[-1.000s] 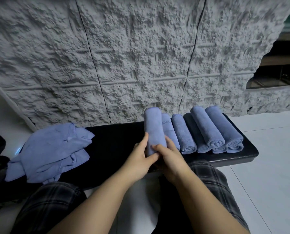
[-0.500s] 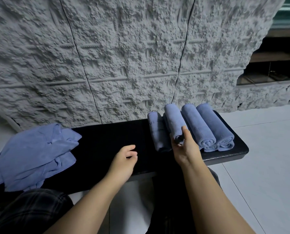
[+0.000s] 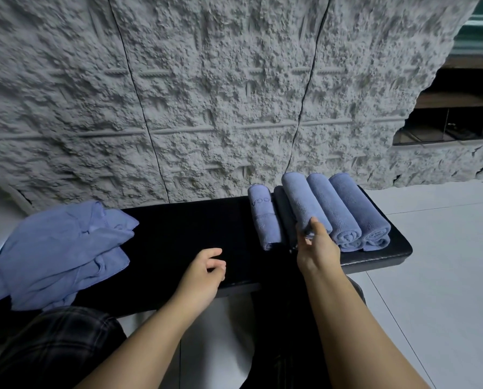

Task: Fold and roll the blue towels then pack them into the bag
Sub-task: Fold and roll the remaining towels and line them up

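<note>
Several rolled blue towels lie side by side at the right end of a black padded bench (image 3: 184, 228). My right hand (image 3: 316, 248) grips the near end of one rolled towel (image 3: 302, 203) on top of the row. A single roll (image 3: 262, 217) lies at the left of the group, and two stacked rolls (image 3: 349, 214) lie at the right. My left hand (image 3: 203, 273) hovers over the bench's front edge with loosely curled fingers and holds nothing. A heap of unfolded blue towels (image 3: 57, 248) sits on the bench's left end. No bag is in view.
A rough grey textured wall (image 3: 206, 94) stands right behind the bench. Pale tiled floor (image 3: 445, 290) spreads to the right. Dark shelving (image 3: 453, 116) shows at the upper right. My knees in dark checked trousers (image 3: 52, 346) are under the bench's front edge.
One second ago both hands held a roll upright in front of the row. My right hand has since set it onto the row, and my left hand has let go and drawn back left.
</note>
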Action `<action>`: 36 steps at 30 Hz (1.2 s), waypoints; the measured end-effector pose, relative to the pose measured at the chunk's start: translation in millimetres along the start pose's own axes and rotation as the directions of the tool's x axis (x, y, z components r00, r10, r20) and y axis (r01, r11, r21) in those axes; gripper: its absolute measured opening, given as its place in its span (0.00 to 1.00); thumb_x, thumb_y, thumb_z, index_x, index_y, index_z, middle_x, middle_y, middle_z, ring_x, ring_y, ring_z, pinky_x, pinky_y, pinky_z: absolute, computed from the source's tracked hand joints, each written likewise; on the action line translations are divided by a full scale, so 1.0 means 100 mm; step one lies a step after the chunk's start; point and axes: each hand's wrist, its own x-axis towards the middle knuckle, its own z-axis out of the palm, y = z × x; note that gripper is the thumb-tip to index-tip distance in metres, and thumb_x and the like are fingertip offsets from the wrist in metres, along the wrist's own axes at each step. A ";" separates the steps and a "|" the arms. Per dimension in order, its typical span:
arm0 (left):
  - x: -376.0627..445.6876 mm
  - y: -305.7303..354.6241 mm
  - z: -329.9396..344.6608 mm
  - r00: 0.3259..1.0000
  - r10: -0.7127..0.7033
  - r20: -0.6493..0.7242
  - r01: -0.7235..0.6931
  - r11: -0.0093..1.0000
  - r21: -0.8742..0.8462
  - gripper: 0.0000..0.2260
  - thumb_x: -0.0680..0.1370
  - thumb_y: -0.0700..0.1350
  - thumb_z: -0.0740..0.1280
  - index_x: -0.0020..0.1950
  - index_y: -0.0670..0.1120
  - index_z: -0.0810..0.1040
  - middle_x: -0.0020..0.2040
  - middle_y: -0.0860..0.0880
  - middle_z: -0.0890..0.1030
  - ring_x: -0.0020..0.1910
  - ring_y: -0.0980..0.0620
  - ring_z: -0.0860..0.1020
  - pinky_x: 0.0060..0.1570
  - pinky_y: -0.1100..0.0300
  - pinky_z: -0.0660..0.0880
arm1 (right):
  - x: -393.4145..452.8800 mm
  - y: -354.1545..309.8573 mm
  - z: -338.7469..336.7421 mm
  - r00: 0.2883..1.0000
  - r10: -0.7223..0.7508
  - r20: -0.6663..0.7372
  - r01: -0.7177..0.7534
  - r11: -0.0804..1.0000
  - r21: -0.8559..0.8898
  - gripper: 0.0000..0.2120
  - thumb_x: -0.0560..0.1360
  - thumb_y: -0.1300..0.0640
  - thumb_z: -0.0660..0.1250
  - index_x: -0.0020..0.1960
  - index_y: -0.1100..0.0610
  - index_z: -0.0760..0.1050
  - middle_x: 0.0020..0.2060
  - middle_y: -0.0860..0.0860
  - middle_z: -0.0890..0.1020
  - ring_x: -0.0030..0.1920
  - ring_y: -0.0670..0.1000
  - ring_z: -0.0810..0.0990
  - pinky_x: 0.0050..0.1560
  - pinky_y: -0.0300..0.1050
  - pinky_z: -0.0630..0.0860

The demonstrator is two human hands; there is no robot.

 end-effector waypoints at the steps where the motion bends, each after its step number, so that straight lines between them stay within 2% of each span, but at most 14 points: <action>1: 0.00 -0.01 -0.02 1.000 -0.002 -0.001 0.002 1.000 0.000 0.16 0.79 0.39 0.60 0.66 0.49 0.69 0.50 0.56 0.77 0.50 0.52 0.78 0.53 0.56 0.73 | 0.01 0.00 -0.02 1.000 -0.016 -0.019 0.016 0.999 -0.033 0.13 0.76 0.66 0.66 0.59 0.64 0.71 0.58 0.58 0.76 0.60 0.58 0.76 0.59 0.53 0.76; 4: 0.00 -0.07 -0.08 1.000 -0.009 -0.007 0.009 1.000 -0.001 0.16 0.79 0.40 0.60 0.67 0.49 0.69 0.50 0.57 0.77 0.50 0.54 0.79 0.55 0.56 0.73 | 0.00 0.03 -0.03 0.999 -0.031 -0.022 0.027 0.985 -0.169 0.15 0.77 0.59 0.66 0.60 0.67 0.69 0.53 0.57 0.78 0.47 0.52 0.80 0.43 0.37 0.80; 6: 0.00 -0.12 -0.11 1.000 -0.009 -0.010 0.009 1.000 -0.007 0.16 0.79 0.40 0.60 0.67 0.49 0.69 0.50 0.57 0.78 0.50 0.54 0.79 0.53 0.57 0.73 | 0.01 0.08 -0.04 0.995 -0.062 -0.078 0.047 0.982 -0.183 0.18 0.77 0.57 0.67 0.60 0.66 0.67 0.47 0.56 0.77 0.38 0.51 0.79 0.35 0.38 0.80; 7: -0.01 -0.14 -0.12 1.000 -0.007 -0.009 0.007 1.000 -0.009 0.16 0.79 0.40 0.60 0.67 0.49 0.69 0.50 0.57 0.78 0.49 0.54 0.79 0.51 0.58 0.73 | 0.00 0.10 -0.03 0.988 -0.095 -0.120 0.068 0.975 -0.214 0.22 0.76 0.57 0.68 0.61 0.66 0.63 0.49 0.57 0.76 0.40 0.54 0.80 0.36 0.44 0.82; 9: -0.02 -0.17 -0.15 1.000 0.002 -0.004 -0.002 1.000 -0.005 0.16 0.80 0.41 0.60 0.67 0.50 0.68 0.50 0.57 0.78 0.49 0.54 0.79 0.48 0.60 0.73 | -0.01 0.12 -0.01 0.968 -0.152 -0.201 0.081 0.943 -0.322 0.32 0.72 0.50 0.71 0.63 0.64 0.57 0.60 0.63 0.71 0.53 0.63 0.78 0.50 0.58 0.80; 11: -0.03 -0.21 -0.19 1.000 0.019 -0.005 -0.019 1.000 0.016 0.16 0.79 0.41 0.60 0.66 0.51 0.68 0.50 0.57 0.78 0.49 0.53 0.79 0.45 0.62 0.73 | -0.02 0.10 0.00 0.942 -0.222 -0.250 0.064 0.853 -0.519 0.37 0.70 0.46 0.72 0.65 0.66 0.56 0.67 0.66 0.64 0.63 0.64 0.71 0.61 0.56 0.72; 12: -0.03 -0.23 -0.22 0.999 0.032 -0.007 -0.032 0.999 0.037 0.16 0.79 0.42 0.61 0.66 0.51 0.68 0.50 0.57 0.78 0.49 0.52 0.79 0.44 0.63 0.73 | -0.06 0.10 -0.02 0.936 -0.257 -0.242 0.071 0.809 -0.583 0.37 0.71 0.46 0.72 0.66 0.66 0.57 0.68 0.66 0.62 0.65 0.63 0.69 0.62 0.53 0.70; 15: -0.05 -0.31 -0.35 0.995 0.095 -0.016 -0.091 0.983 0.158 0.17 0.79 0.42 0.62 0.67 0.51 0.68 0.53 0.56 0.76 0.50 0.54 0.77 0.44 0.65 0.72 | -0.17 0.14 -0.09 0.902 -0.428 -0.058 0.279 0.681 -0.677 0.25 0.73 0.50 0.71 0.58 0.63 0.64 0.61 0.62 0.69 0.59 0.59 0.72 0.56 0.46 0.68; 18: -0.02 -0.41 -0.58 0.987 0.143 -0.078 -0.114 0.948 0.298 0.17 0.78 0.42 0.64 0.67 0.49 0.69 0.57 0.52 0.74 0.56 0.55 0.74 0.52 0.63 0.70 | -0.28 0.29 -0.13 0.844 -0.487 0.223 0.486 0.520 -0.702 0.13 0.76 0.54 0.67 0.44 0.57 0.63 0.38 0.52 0.72 0.37 0.50 0.72 0.40 0.38 0.65; 20: 0.02 -0.46 -0.76 0.973 0.182 -0.143 -0.110 0.906 0.408 0.16 0.78 0.43 0.64 0.66 0.48 0.70 0.59 0.49 0.74 0.59 0.52 0.72 0.57 0.58 0.70 | -0.34 0.37 -0.13 0.799 -0.491 0.347 0.574 0.448 -0.685 0.13 0.77 0.58 0.65 0.39 0.54 0.62 0.32 0.48 0.69 0.31 0.45 0.68 0.36 0.38 0.62; 24: 0.08 -0.59 -1.19 0.921 0.286 -0.263 -0.007 0.688 0.726 0.17 0.76 0.45 0.65 0.65 0.47 0.72 0.62 0.46 0.74 0.63 0.44 0.69 0.62 0.50 0.67 | -0.47 0.56 -0.13 0.760 -0.405 0.508 0.645 0.376 -0.665 0.07 0.78 0.61 0.62 0.43 0.60 0.65 0.32 0.48 0.70 0.31 0.44 0.68 0.33 0.32 0.65; 26: 0.10 -0.68 -1.35 0.889 0.321 -0.326 0.064 0.618 0.783 0.18 0.73 0.42 0.68 0.62 0.44 0.75 0.62 0.43 0.73 0.64 0.41 0.68 0.61 0.46 0.66 | -0.46 0.67 -0.15 0.750 -0.337 0.569 0.661 0.340 -0.669 0.07 0.78 0.61 0.63 0.43 0.59 0.65 0.32 0.48 0.70 0.31 0.44 0.68 0.33 0.39 0.63; 30: 0.19 -0.72 -1.52 0.827 0.333 -0.452 0.148 0.648 0.747 0.22 0.72 0.36 0.68 0.66 0.40 0.71 0.70 0.40 0.67 0.69 0.39 0.63 0.64 0.42 0.63 | -0.44 0.84 -0.21 0.736 -0.194 0.648 0.676 0.267 -0.687 0.07 0.76 0.64 0.63 0.43 0.58 0.65 0.32 0.49 0.71 0.31 0.46 0.69 0.35 0.42 0.60; 36: 0.35 -0.84 -1.61 0.868 0.269 -0.418 0.138 0.677 0.723 0.23 0.75 0.35 0.61 0.70 0.39 0.65 0.69 0.39 0.68 0.64 0.37 0.69 0.58 0.43 0.69 | -0.46 0.94 -0.27 0.642 0.049 0.765 0.762 0.063 -0.644 0.09 0.71 0.67 0.63 0.41 0.57 0.64 0.33 0.51 0.71 0.33 0.49 0.68 0.35 0.43 0.62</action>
